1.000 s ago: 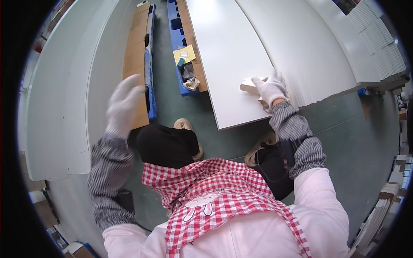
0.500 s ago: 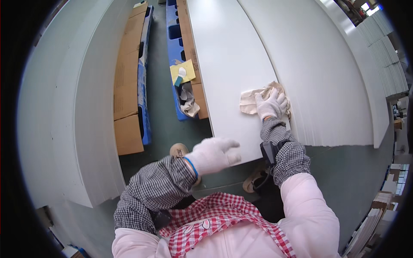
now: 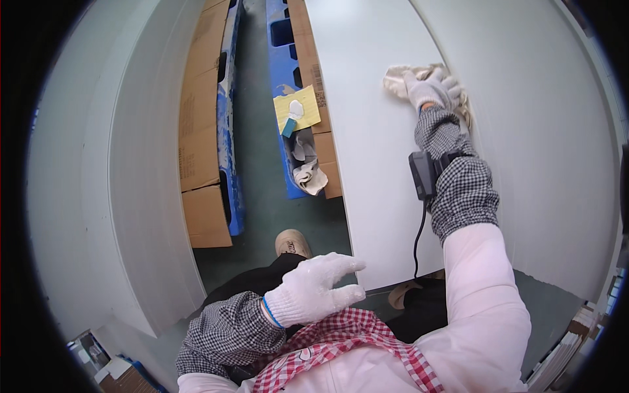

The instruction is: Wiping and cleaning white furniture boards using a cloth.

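My right hand [image 3: 434, 90], in a white knit glove, presses a cream cloth [image 3: 396, 78] against a smooth white panel [image 3: 380, 177]. The cloth is bunched under the palm and fingers, its left end spread out on the surface. It lies along the panel's right side, by the seam with a second white panel [image 3: 537, 144]. Nearer to me, my left hand [image 3: 318, 288] hangs in front of the apron in a matching glove with a blue cuff edge. Its fingers are stretched out, the thumb apart, with nothing in them, close to the panel's near left corner.
Left of the panel, a blue pallet [image 3: 280, 59] carries a yellow sheet [image 3: 296, 110] with a white blob, a small teal block [image 3: 289, 128] and crumpled rags [image 3: 308, 173]. Beyond a floor gap lies cardboard [image 3: 200, 131] beside tall white panels [image 3: 151, 170]. A black cable [image 3: 417, 242] dangles from the right forearm device.
My right hand and the cloth have moved farther away along the panel, the arm now stretched out more. My left hand has drawn back toward my body. The view has shifted.
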